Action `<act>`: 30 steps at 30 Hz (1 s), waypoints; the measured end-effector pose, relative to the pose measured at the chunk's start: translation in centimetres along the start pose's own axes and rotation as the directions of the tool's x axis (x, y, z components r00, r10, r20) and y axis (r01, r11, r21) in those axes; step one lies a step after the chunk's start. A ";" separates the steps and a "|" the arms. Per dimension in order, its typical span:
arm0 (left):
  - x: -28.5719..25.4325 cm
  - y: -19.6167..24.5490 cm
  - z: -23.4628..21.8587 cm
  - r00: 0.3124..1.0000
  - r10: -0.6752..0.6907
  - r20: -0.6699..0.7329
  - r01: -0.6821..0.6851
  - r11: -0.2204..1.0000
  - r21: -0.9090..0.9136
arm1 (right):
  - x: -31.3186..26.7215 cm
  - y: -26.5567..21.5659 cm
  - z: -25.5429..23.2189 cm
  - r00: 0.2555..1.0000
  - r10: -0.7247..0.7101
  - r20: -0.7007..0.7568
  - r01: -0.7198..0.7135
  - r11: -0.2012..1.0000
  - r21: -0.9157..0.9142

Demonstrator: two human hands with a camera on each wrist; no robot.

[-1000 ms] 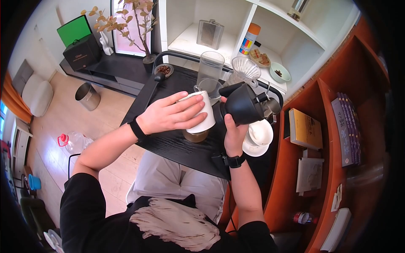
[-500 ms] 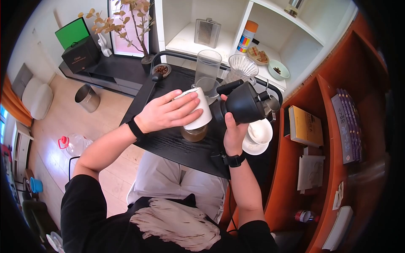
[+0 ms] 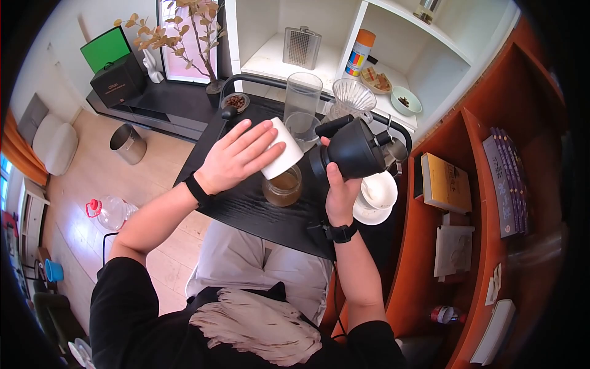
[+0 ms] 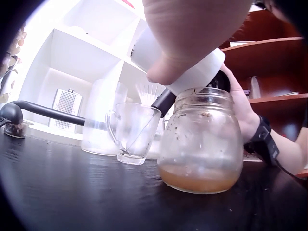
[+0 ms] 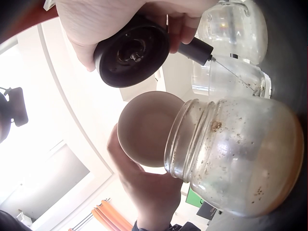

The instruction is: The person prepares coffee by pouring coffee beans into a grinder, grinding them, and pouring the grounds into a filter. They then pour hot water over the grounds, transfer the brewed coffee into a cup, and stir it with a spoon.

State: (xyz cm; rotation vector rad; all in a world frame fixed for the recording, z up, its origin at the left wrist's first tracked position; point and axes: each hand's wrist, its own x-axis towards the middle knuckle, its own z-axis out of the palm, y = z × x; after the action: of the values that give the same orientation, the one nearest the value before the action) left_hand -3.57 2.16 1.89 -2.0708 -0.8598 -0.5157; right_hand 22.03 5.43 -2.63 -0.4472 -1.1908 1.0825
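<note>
While the head view gives me my left hand [image 3: 236,157] gripping a tilted white cup [image 3: 284,150] by the glass jar [image 3: 281,192], the left wrist view adds shallow brown liquid [image 4: 196,182]. Right, my right hand [image 3: 342,200] grips a black device [image 3: 356,150]; its hollow end [image 5: 132,55] shows from the right wrist.

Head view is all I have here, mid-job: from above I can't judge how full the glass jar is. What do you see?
Observer: From the left wrist, the brown liquid fills only the bottom of the glass jar.
Operator: And inside the white cup?
Observer: From the right wrist, the part of the white cup's inside that shows holds no visible liquid.
Operator: What's under the black container in the right hand?
Observer: The underside of the black container, held by the right hand, has a round hollow with a small metal piece in it.
</note>
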 end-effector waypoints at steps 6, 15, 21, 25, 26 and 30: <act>-0.7 0.3 0.6 0.995 -0.092 -0.037 0.090 0.995 -0.050 | 0.0 0.1 0.0 1.000 0.007 -0.004 -0.007 1.000 0.009; -1.5 0.3 1.3 0.990 -0.127 -0.062 0.125 0.992 -0.029 | 0.1 0.1 0.0 1.000 0.004 0.002 -0.004 1.000 0.018; -1.6 0.1 2.0 0.985 -0.155 -0.072 0.155 0.988 -0.001 | 0.1 0.4 -0.2 1.000 0.009 -0.002 -0.009 1.000 0.002; -1.3 -0.4 3.1 0.918 -0.394 -0.042 0.372 0.892 -0.256 | 0.1 0.5 -0.4 1.000 0.006 0.002 -0.006 1.000 -0.013; -0.9 -0.4 3.4 0.917 -0.398 -0.044 0.375 0.892 -0.251 | 0.1 0.5 -0.4 1.000 0.003 0.002 -0.003 1.000 -0.012; -0.4 -1.2 5.7 0.481 -0.824 0.301 0.820 0.301 -0.486 | 0.0 0.5 -0.4 1.000 -0.002 0.015 0.002 1.000 0.001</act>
State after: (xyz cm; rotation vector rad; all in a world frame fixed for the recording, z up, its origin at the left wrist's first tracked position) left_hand -4.41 7.19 -1.04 -1.9435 -2.0097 -1.5199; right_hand 22.11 5.75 -3.19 -0.4379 -1.2041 1.0866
